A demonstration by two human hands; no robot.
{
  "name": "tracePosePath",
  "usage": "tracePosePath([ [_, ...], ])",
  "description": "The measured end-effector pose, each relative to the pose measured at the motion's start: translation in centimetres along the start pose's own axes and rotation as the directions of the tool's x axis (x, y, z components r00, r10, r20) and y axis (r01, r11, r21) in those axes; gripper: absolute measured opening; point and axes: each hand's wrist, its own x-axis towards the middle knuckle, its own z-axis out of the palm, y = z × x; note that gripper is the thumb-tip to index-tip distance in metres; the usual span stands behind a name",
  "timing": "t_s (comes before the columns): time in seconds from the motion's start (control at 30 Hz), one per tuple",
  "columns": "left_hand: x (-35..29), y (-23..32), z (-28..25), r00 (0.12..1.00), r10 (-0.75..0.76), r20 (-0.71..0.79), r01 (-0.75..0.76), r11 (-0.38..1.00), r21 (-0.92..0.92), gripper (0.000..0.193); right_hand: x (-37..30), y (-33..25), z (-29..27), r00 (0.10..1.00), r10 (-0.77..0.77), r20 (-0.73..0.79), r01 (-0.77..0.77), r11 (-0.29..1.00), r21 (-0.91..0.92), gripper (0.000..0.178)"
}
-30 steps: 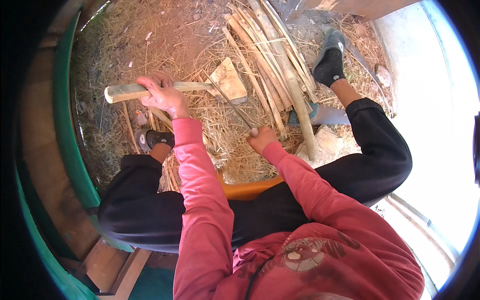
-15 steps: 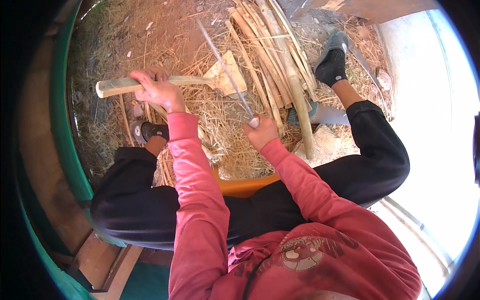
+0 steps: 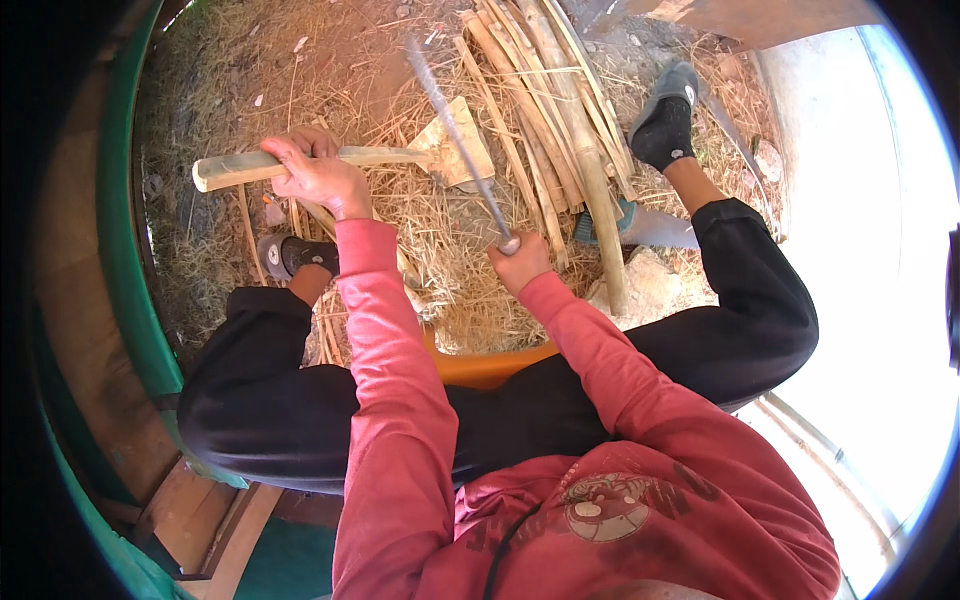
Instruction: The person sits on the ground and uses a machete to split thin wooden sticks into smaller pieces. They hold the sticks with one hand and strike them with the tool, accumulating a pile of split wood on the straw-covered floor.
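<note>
My left hand [image 3: 325, 183] is closed round a pale wooden stick [image 3: 232, 171], thick and squared at its left end and thinner toward the right. The stick lies level, its thin end over a flat yellowish block [image 3: 433, 135] on the ground. In my right hand [image 3: 522, 262] I grip a long knife [image 3: 441, 103] by its handle. Its narrow grey blade points away and up to the left, passing above the block close to the stick's thin end. The blade is smeared by motion, and whether it touches the stick I cannot tell.
A heap of split bamboo strips and poles [image 3: 570, 125] lies beyond my right hand. Straw and shavings [image 3: 450, 290] cover the ground. My feet stand on either side, with a second blade [image 3: 735, 130] beside the right shoe [image 3: 665, 110]. A pale stone [image 3: 645, 285] lies near the pole's end.
The blade has turned slightly in my right hand, its tip a little farther right and its face looking broader. My left hand and the stick have barely shifted.
</note>
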Motion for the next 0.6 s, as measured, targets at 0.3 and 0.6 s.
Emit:
tracePosePath([
  [0.3, 0.0, 0.1, 0.2, 0.999, 0.003, -0.036, -0.002, 1.0, 0.028, 0.053, -0.9, -2.3, -0.5, 0.995, -0.089, -0.047, 0.09, 0.996, 0.019, 0.033],
  [0.6, 0.2, 0.4, 0.6, 0.998, 0.015, -0.059, -0.01, 0.996, 0.089, 0.051, -0.7, 0.6, -0.8, 0.993, -0.11, -0.039, 0.096, 0.959, -0.265, 0.029],
])
